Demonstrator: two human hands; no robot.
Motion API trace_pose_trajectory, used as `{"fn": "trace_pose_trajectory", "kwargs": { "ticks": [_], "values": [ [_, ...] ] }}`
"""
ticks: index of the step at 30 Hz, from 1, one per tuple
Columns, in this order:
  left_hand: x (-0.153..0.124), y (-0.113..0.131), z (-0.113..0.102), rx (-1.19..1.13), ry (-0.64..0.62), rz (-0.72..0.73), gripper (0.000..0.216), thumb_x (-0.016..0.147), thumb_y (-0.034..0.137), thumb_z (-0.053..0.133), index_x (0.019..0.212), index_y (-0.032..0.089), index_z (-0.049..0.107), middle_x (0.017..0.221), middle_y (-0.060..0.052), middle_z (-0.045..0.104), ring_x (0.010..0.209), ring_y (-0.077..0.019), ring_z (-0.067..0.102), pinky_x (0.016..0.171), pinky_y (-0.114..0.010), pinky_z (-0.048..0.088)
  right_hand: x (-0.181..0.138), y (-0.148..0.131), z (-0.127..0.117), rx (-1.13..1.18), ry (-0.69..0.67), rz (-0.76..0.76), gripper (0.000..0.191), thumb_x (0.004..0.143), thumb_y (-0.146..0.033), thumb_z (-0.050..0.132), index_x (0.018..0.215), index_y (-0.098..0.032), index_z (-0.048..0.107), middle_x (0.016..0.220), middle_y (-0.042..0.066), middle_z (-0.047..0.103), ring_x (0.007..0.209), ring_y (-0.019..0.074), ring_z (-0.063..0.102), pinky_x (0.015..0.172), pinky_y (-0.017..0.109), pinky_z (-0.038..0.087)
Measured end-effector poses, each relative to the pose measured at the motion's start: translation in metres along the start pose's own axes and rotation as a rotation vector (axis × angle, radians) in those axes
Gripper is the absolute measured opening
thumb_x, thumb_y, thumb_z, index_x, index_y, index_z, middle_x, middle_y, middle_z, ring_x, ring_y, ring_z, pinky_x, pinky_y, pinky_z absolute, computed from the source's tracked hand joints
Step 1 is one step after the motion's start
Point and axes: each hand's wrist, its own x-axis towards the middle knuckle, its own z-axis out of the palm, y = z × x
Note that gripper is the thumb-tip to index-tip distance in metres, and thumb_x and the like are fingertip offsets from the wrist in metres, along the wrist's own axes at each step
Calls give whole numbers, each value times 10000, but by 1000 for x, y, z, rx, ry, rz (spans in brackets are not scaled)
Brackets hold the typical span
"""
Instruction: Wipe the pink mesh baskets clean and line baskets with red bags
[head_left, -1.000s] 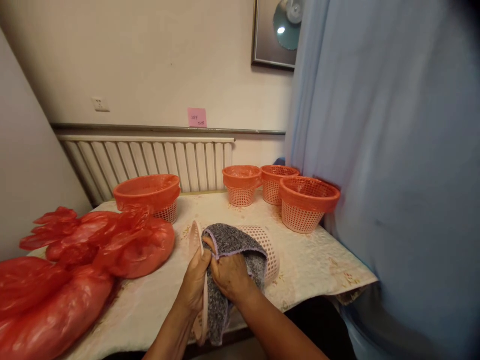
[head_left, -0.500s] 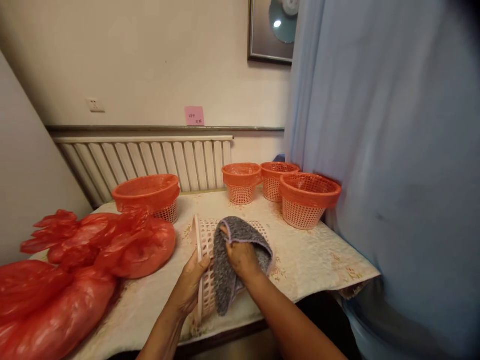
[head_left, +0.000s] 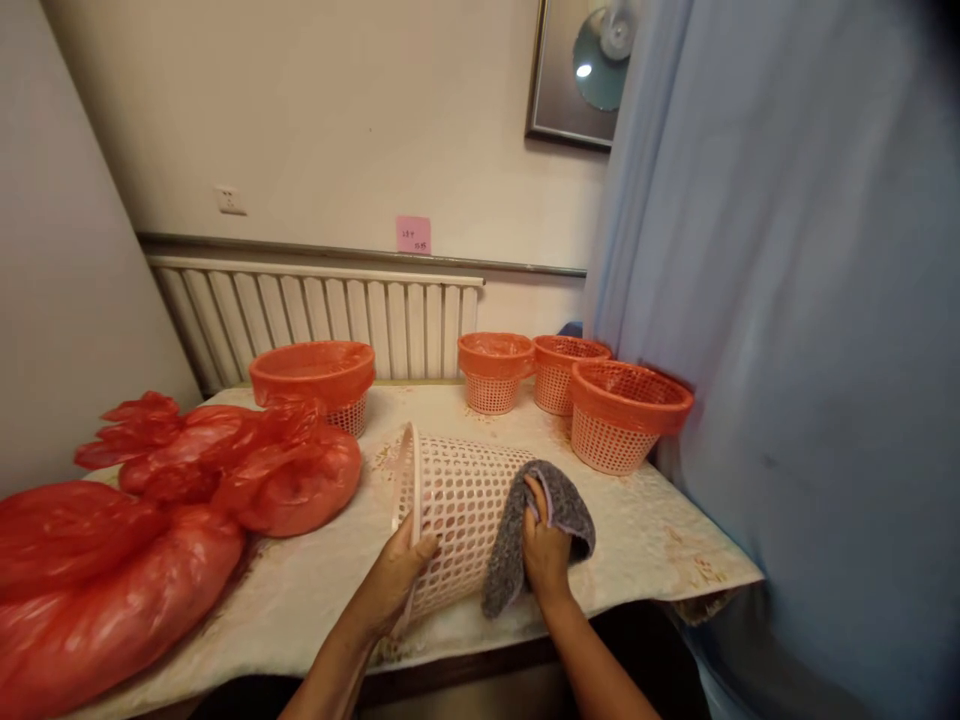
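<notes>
A pale pink perforated plastic basket (head_left: 465, 490) lies on its side near the table's front edge, its mouth facing left. My left hand (head_left: 397, 575) grips its rim, the thumb on the outer wall and the fingers hidden inside. At the basket's base end, my right hand (head_left: 546, 550) is closed on a grey cloth (head_left: 510, 535) with a purple edge. The cloth presses against the basket's outside near the bottom and partly covers it.
Three baskets with red liners stand at the back right: one (head_left: 493, 390), another (head_left: 555, 385) and a nearer one (head_left: 611, 440). A fourth lined basket (head_left: 345, 415) stands at the back left. Filled red plastic bags (head_left: 150, 590) lie left. A blue curtain (head_left: 787, 350) hangs right.
My right hand has slid the cloth rightward along the basket, from its middle to its base end. My left hand still holds the rim. The camera view has tilted slightly.
</notes>
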Motion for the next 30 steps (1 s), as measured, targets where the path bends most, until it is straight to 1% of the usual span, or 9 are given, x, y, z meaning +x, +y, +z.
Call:
{"fn": "trace_pose_trajectory", "kwargs": {
  "ticks": [1,5,7,9,14,17,20,25,30],
  "values": [
    [-1,0,0,5,-9,-5,622,823,393,614,1371,173,421,1265,-125,624,1177,-304,566,1004,-472,437,-12,-9,3,18,9,-49,441,884,-167,334,1253,-228,568,1260,104,596,1216,278,516,1059,464,375],
    [-4,5,3,67,-24,-25,627,789,463,637,1322,165,495,1272,-118,623,1198,-312,547,1071,-478,361,-40,-45,14,128,29,-428,470,865,-150,404,1314,-234,514,1307,51,569,1237,239,500,1101,477,334],
    [-7,7,4,110,-31,-28,607,781,486,636,1283,160,540,1297,-104,608,1228,-311,520,1099,-463,324,-40,-61,13,153,-26,-559,500,863,-141,424,1350,-238,478,1322,40,560,1250,222,488,1128,452,297],
    [-9,7,4,129,-41,-36,571,788,484,624,1256,161,565,1329,-84,584,1269,-301,478,1119,-451,292,-31,-76,9,182,-108,-618,535,855,-129,431,1380,-231,441,1345,45,539,1266,215,473,1133,427,294],
    [-13,0,1,158,-38,-5,554,810,485,592,1252,151,569,1369,-84,546,1313,-284,427,1139,-442,246,1,-105,2,211,-274,-501,592,826,-123,470,1407,-216,398,1380,64,500,1261,226,482,1087,405,362],
    [-16,-7,-3,210,-64,20,607,796,537,585,1255,140,569,1334,-100,575,1274,-303,469,1124,-450,282,20,-113,1,241,-317,-468,575,835,-118,477,1396,-226,415,1323,52,559,1195,194,544,1069,351,382],
    [-21,-14,-6,278,-58,-30,600,817,535,557,1274,145,555,1264,-95,628,1217,-313,520,1093,-473,331,37,-112,1,247,-337,-436,527,870,-144,468,1389,-222,425,1255,55,614,1106,174,604,1031,311,413],
    [-29,-23,-7,346,-113,17,526,864,467,529,1289,158,547,1311,-81,595,1259,-290,484,1113,-440,313,56,-93,1,154,-342,-377,460,907,-179,453,1366,-206,461,1207,76,642,1075,184,615,1002,314,421],
    [-35,-27,-7,360,-166,13,563,872,497,507,1333,174,507,1368,-86,547,1276,-286,471,1121,-444,301,70,-43,-6,0,-336,-246,418,937,-195,383,1339,-199,497,1172,95,652,1063,205,615,940,309,435]
  ]
}}
